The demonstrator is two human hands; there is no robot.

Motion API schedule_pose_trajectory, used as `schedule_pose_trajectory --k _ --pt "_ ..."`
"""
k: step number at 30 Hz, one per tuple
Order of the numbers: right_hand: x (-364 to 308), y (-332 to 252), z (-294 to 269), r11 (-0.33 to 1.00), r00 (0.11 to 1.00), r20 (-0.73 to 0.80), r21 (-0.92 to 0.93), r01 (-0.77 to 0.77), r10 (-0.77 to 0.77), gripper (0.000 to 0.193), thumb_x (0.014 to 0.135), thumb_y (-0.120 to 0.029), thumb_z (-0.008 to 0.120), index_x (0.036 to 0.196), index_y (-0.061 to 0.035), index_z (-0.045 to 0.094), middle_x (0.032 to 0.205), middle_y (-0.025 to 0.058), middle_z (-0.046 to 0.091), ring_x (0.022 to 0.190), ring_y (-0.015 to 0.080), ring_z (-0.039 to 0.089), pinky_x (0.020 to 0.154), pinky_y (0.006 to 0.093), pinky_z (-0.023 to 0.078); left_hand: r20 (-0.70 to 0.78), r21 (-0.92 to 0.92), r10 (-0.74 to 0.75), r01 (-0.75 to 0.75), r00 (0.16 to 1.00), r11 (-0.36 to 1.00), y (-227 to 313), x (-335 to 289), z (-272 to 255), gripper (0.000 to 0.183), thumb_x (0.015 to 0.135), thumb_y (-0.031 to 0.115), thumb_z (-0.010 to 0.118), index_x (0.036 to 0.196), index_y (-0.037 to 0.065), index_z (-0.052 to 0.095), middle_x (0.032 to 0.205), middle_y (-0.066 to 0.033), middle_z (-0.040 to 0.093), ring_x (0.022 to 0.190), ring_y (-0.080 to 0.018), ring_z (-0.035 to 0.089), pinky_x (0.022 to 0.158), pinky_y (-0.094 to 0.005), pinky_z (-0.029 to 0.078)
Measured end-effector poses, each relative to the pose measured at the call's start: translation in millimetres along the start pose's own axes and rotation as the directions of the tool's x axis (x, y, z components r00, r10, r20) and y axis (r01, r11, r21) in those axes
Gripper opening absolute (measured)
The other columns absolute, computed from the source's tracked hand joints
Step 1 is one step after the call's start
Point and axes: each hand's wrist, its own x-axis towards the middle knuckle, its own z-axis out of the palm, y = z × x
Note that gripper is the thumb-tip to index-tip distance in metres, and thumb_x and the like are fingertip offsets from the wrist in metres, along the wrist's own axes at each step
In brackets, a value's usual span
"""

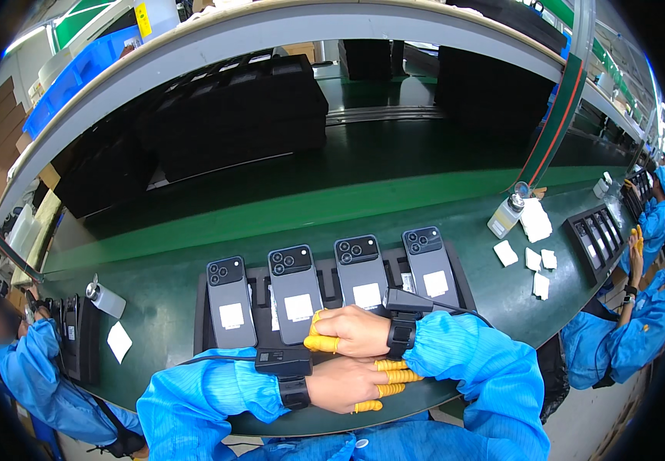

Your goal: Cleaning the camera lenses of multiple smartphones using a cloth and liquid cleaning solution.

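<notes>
A black tray (201, 323) on the green bench carries several grey phones, backs up, each with a white sticker; the leftmost phone (230, 304) and the rightmost phone (430, 269) frame the row. My right hand (357, 330) rests on the tray's near edge just below the middle phones, its fingers loosely bent and capped with yellow finger cots. My left hand (348, 384) lies flat just in front of it at the bench edge, fingers pointing right, also in yellow cots. Neither hand holds anything. Both wrists wear black straps with small devices.
A green belt (332, 207) runs behind the tray, with stacks of black trays (232, 115) beyond it. A pump bottle (505, 217) and white wipes (536, 220) lie right, near another phone tray (597, 240). Co-workers in blue sit at right (624, 338) and left (33, 373).
</notes>
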Motion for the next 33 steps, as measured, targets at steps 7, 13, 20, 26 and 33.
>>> schedule_pose_trajectory --k 7,13,20,26,33 --pt "0 -3 -2 1.000 1.000 0.017 -0.008 -0.010 0.010 0.016 0.086 -0.011 0.054 0.098 -0.0040 0.062 0.091 0.0168 0.060 0.084 0.0387 0.061 0.073 0.0455 0.049 0.071 0.029 -0.039 0.037 0.997 0.999 0 0 0 0.053 0.089 0.025 0.056 0.136 0.004 0.047 0.141 -0.0209 0.040 0.131 -0.0377 0.039 0.108 -0.0458 0.035" --pt "0 0 0 1.000 1.000 0.016 -0.016 0.005 -0.005 0.016 0.086 -0.011 0.054 0.099 -0.0045 0.062 0.091 0.0165 0.060 0.085 0.0384 0.061 0.073 0.0455 0.049 0.009 0.050 -0.001 0.001 1.000 0.999 -2 -1 6 0.052 0.088 0.024 0.056 0.136 0.005 0.048 0.138 -0.0199 0.043 0.128 -0.0378 0.042 0.107 -0.0460 0.036" --pt "0 -2 -1 1.000 1.000 0.007 -0.021 0.005 -0.005 0.015 0.086 -0.011 0.055 0.098 -0.0050 0.062 0.090 0.0157 0.060 0.084 0.0381 0.061 0.073 0.0454 0.049 0.068 -0.024 -0.076 0.078 0.995 0.997 2 -1 2 0.050 0.089 0.025 0.056 0.134 0.005 0.050 0.132 -0.0189 0.048 0.125 -0.0372 0.046 0.106 -0.0455 0.038" --pt "0 -1 -1 0.999 1.000 0.013 -0.032 0.001 -0.001 0.017 0.090 -0.019 0.057 0.097 -0.0039 0.061 0.089 0.0135 0.059 0.084 0.0354 0.061 0.071 0.0415 0.051 0.107 -0.028 -0.096 0.099 0.990 0.995 7 1 -10 0.048 0.090 0.025 0.056 0.133 0.004 0.051 0.126 -0.0188 0.052 0.117 -0.0348 0.052 0.100 -0.0432 0.044" --pt "-1 0 0 1.000 1.000 -0.009 -0.006 0.010 -0.010 0.015 0.086 -0.010 0.055 0.098 -0.0051 0.062 0.089 0.0157 0.060 0.084 0.0382 0.060 0.072 0.0456 0.049 0.095 -0.013 -0.072 0.074 0.993 0.997 5 1 -9 0.048 0.090 0.026 0.055 0.133 0.004 0.051 0.124 -0.0187 0.053 0.117 -0.0353 0.052 0.099 -0.0439 0.044"
